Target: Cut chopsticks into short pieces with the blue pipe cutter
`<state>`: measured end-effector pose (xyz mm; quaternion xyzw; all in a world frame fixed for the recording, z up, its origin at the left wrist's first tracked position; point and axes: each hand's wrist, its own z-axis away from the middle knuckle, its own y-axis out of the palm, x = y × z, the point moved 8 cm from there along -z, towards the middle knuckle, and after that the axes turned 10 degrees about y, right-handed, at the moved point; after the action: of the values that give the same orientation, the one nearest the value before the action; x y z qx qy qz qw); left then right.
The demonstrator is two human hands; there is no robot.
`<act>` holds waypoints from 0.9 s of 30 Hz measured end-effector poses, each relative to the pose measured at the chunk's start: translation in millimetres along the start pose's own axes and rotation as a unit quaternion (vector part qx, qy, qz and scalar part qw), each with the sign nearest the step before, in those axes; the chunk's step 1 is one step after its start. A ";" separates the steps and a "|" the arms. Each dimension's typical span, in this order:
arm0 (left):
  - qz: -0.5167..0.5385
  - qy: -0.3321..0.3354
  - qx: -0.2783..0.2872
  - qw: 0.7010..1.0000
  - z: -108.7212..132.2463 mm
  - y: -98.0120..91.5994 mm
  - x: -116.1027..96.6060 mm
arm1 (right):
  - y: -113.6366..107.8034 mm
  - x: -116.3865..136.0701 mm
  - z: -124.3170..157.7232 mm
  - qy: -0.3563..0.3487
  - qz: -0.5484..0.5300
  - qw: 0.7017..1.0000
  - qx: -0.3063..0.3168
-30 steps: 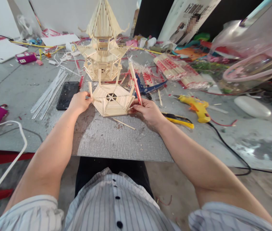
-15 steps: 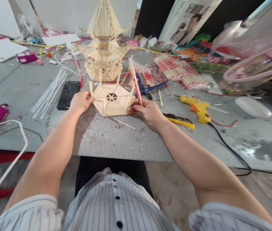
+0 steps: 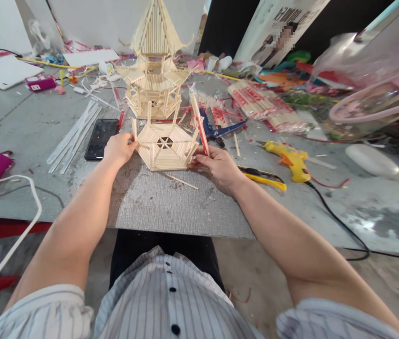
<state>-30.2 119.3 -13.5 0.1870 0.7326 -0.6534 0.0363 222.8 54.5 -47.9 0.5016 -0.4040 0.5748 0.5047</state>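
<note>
A hexagonal platform of thin wooden sticks (image 3: 167, 157) sits on the table in front of me, with short stick posts at its corners and a spoked opening in its middle. My left hand (image 3: 119, 149) pinches its left corner near the base of a post. At the right corner, my right hand (image 3: 215, 165) has thumb and fingers closed on the edge; some fingertips are hidden. A red-and-white wrapped chopstick packet (image 3: 199, 123) slants up from that hand; whether it is gripped too, I cannot tell. Just behind stands a tiered stick pagoda (image 3: 155, 70).
Left lie a black phone (image 3: 101, 139) and pale strips (image 3: 74, 136). Right are a yellow utility knife (image 3: 263, 178), a yellow glue gun (image 3: 287, 157) with its black cord, and a blue tool (image 3: 222, 129). Wrapped chopstick packs (image 3: 256, 101) lie farther back. A loose stick (image 3: 182, 181) is near me.
The whole view has shifted very slightly. Both hands keep their places on the platform's corners, and nothing else has visibly moved.
</note>
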 end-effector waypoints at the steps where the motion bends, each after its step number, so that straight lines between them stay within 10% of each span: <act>1: -0.001 0.000 0.001 1.000 0.0 -0.4 0.4 | 1.1 0.7 1.0 0.001 0.004 1.000 0.005; 27: 0.164 0.136 0.149 0.966 14.3 8.3 -31.6 | -32.3 -9.5 -13.7 -0.024 0.035 0.992 -0.120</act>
<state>-0.9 98.9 -13.9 0.3952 0.5843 -0.7087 0.0148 252.3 71.4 -61.0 0.4365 -0.4994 0.5271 0.5313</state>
